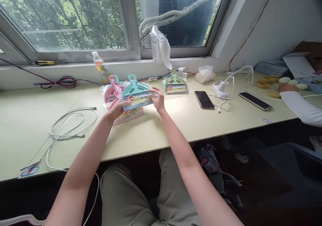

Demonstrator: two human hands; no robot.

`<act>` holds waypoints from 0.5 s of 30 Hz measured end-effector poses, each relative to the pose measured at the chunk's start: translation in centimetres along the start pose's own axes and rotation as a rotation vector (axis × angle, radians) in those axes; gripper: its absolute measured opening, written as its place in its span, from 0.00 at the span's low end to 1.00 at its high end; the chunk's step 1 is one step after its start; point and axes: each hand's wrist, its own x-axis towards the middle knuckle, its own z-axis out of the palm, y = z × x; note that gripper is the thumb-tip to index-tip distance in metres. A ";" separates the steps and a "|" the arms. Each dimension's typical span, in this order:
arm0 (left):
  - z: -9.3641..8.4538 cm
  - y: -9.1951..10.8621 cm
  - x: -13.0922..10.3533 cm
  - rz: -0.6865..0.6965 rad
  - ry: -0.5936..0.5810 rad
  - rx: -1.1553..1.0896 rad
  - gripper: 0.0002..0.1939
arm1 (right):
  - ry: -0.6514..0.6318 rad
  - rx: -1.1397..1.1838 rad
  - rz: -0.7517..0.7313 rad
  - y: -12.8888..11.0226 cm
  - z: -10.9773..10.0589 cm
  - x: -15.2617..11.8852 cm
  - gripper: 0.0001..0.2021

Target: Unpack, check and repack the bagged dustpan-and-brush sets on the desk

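Note:
Between my two hands is a packaged blue dustpan and brush set, its handle loop pointing up and a printed label across its front. My left hand grips its lower left corner. On the right edge, the fingers of my right hand are closed around it. Pink dustpan and brush sets in clear wrap lie just behind and below it, partly covered by the blue one. A green dustpan and brush set sits apart to the right, on the table.
On the table are a coiled white cable, a bottle, a tissue pack, a phone, a white charger and another phone. At far right, a co-worker's hand is near yellow tape rolls.

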 end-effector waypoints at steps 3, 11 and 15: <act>0.3 -0.4 0.1 0.011 -0.016 0.009 0.29 | 0.071 0.148 0.166 0.9 0.2 0.0 0.24; -0.8 -0.5 0.1 -0.044 -0.081 0.034 0.36 | 0.033 0.472 0.507 2.5 0.7 0.6 0.16; -0.1 -0.3 -0.2 0.082 -0.099 0.086 0.43 | 0.150 0.402 0.498 3.0 0.5 0.7 0.16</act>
